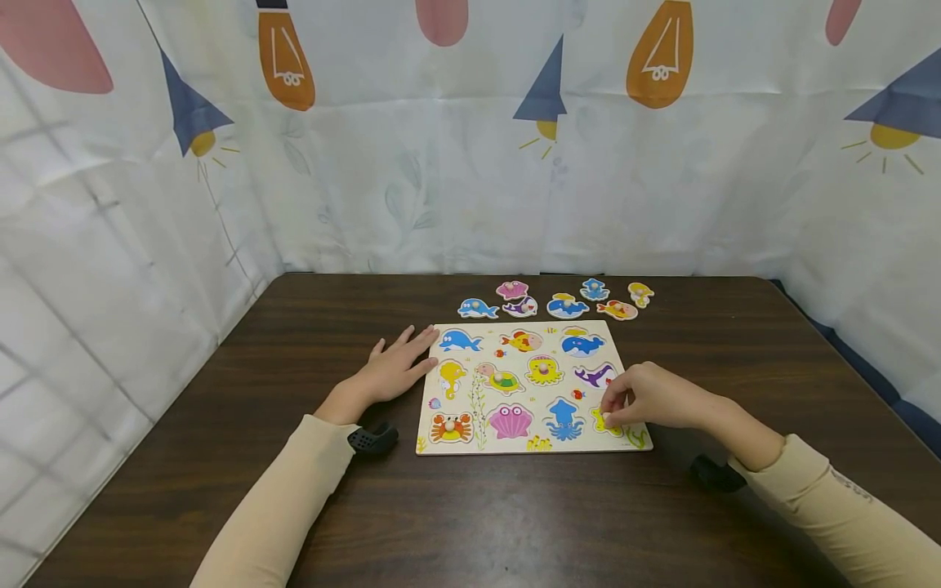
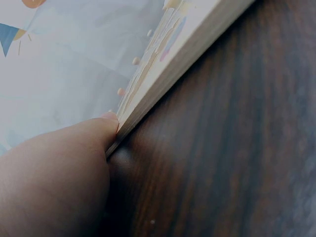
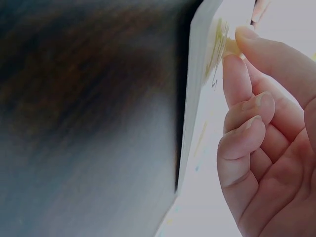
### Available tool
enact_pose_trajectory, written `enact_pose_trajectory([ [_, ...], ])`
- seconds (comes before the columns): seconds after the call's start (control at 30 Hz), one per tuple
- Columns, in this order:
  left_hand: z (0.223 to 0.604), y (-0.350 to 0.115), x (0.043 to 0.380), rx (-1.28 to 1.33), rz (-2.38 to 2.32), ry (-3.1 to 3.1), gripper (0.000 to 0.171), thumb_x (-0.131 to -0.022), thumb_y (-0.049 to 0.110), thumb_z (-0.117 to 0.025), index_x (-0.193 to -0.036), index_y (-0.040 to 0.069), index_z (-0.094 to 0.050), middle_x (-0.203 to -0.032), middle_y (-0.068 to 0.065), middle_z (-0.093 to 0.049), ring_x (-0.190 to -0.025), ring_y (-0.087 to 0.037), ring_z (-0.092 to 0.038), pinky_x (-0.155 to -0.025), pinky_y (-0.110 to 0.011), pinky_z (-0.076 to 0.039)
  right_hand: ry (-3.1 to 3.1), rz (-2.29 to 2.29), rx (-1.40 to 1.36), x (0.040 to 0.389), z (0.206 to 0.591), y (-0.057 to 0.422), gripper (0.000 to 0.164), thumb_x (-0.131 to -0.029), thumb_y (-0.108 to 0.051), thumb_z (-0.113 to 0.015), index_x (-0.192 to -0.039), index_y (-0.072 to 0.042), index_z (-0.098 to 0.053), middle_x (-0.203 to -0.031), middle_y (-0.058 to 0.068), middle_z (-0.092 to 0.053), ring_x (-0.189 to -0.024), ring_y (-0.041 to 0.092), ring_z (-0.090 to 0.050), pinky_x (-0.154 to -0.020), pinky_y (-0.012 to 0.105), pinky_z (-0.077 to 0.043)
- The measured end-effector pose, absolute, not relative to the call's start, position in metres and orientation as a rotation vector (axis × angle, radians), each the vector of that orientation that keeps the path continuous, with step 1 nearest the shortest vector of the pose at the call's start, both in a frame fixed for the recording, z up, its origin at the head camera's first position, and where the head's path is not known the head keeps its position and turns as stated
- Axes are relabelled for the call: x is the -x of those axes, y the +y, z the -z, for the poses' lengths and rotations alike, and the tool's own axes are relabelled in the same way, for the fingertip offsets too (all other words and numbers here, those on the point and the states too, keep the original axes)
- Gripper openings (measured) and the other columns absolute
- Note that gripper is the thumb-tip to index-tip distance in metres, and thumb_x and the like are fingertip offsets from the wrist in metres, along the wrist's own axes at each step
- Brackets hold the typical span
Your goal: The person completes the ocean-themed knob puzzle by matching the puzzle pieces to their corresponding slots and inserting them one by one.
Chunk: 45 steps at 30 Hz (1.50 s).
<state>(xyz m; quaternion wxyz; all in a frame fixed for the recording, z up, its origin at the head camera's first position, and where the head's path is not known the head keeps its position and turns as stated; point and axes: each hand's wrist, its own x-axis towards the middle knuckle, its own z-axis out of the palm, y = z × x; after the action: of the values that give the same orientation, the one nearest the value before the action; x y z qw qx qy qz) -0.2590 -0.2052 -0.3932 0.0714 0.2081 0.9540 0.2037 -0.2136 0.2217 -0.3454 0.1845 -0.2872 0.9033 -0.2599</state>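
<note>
A pale wooden puzzle board [image 1: 470,449] printed with sea animals lies on the dark table. My left hand [image 1: 391,372] spreads its fingers at the board's left edge; in the left wrist view the thumb [image 2: 106,126] touches that edge. At the lower right of the board, my right hand [image 1: 657,395] pinches the yellow starfish piece [image 1: 597,420], partly hidden by the fingers. The right wrist view shows its knob [image 3: 232,48] between thumb and index finger, the other fingers curled. Knobbed crab [image 1: 451,428], turtle [image 1: 503,380] and octopus [image 1: 544,370] pieces sit in the board.
Behind the board lie several loose knobbed pieces, among them a blue whale [image 1: 566,307], a pink shell [image 1: 511,290], a blue squid [image 1: 594,289], a fish [image 1: 617,310] and a yellow seahorse [image 1: 641,294]. A patterned white curtain [image 1: 470,196] hangs behind the table [image 1: 515,523].
</note>
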Motion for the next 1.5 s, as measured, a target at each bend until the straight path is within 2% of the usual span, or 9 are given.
enact_pose_trajectory([
  [0.47, 0.394, -0.206, 0.260, -0.622, -0.606, 2.874, 0.065, -0.110, 0.041, -0.045, -0.165, 0.016, -0.023, -0.170, -0.007, -0.017, -0.156, -0.037, -0.007, -0.115, -0.073, 0.000, 2.492, 0.723, 0.858, 0.220, 0.340, 0.227, 0.013, -0.090, -0.021, -0.081, -0.100, -0.013, -0.080, -0.078, -0.010, -0.064, -0.072, 0.010, -0.056, -0.061, 0.023, -0.048],
  [0.77, 0.395, -0.208, 0.259, -0.620, -0.603, 2.880, 0.066, -0.110, 0.042, -0.045, -0.165, 0.015, -0.023, -0.170, -0.008, -0.017, -0.156, -0.038, -0.007, -0.114, -0.073, 0.000, 2.650, 0.735, 0.809, 0.248, 0.313, 0.238, 0.020, -0.092, -0.015, -0.079, -0.109, -0.004, -0.078, -0.083, -0.005, -0.067, -0.074, 0.016, -0.058, -0.064, 0.029, -0.053],
  [1.0, 0.395, -0.207, 0.259, -0.619, -0.609, 2.878, 0.066, -0.110, 0.042, -0.046, -0.165, 0.016, -0.023, -0.170, -0.007, -0.017, -0.156, -0.037, -0.007, -0.115, -0.073, 0.000, 2.819, 0.798, 0.709, 0.277, 0.306, 0.246, 0.025, -0.097, -0.013, -0.073, -0.117, 0.003, -0.073, -0.087, 0.007, -0.069, -0.069, 0.022, -0.059, -0.060, 0.034, -0.051],
  [1.1, 0.396, -0.207, 0.259, -0.623, -0.605, 2.882, 0.066, -0.110, 0.042, -0.046, -0.165, 0.015, -0.023, -0.170, -0.008, -0.018, -0.156, -0.038, -0.007, -0.114, -0.073, 0.000, 2.878, 0.822, 0.637, 0.289, 0.308, 0.248, 0.028, -0.099, -0.015, -0.071, -0.121, 0.002, -0.072, -0.087, 0.012, -0.069, -0.071, 0.027, -0.061, -0.060, 0.034, -0.050],
  [1.3, 0.395, -0.207, 0.260, -0.626, -0.600, 2.884, 0.066, -0.110, 0.042, -0.046, -0.165, 0.016, -0.023, -0.170, -0.007, -0.018, -0.156, -0.037, -0.007, -0.115, -0.073, 0.000, 2.896, 0.893, 0.520, 0.311, 0.316, 0.251, 0.030, -0.103, -0.018, -0.065, -0.123, 0.004, -0.070, -0.092, 0.019, -0.068, -0.079, 0.036, -0.063, -0.066, 0.042, -0.053],
  [1.5, 0.397, -0.205, 0.260, -0.632, -0.612, 2.872, 0.066, -0.110, 0.043, -0.045, -0.166, 0.016, -0.022, -0.170, -0.007, -0.017, -0.156, -0.037, -0.006, -0.115, -0.073, 0.001, 2.882, 0.943, 0.423, 0.329, 0.328, 0.256, 0.034, -0.105, -0.018, -0.060, -0.126, 0.007, -0.067, -0.091, 0.023, -0.067, -0.078, 0.036, -0.062, -0.069, 0.043, -0.053],
])
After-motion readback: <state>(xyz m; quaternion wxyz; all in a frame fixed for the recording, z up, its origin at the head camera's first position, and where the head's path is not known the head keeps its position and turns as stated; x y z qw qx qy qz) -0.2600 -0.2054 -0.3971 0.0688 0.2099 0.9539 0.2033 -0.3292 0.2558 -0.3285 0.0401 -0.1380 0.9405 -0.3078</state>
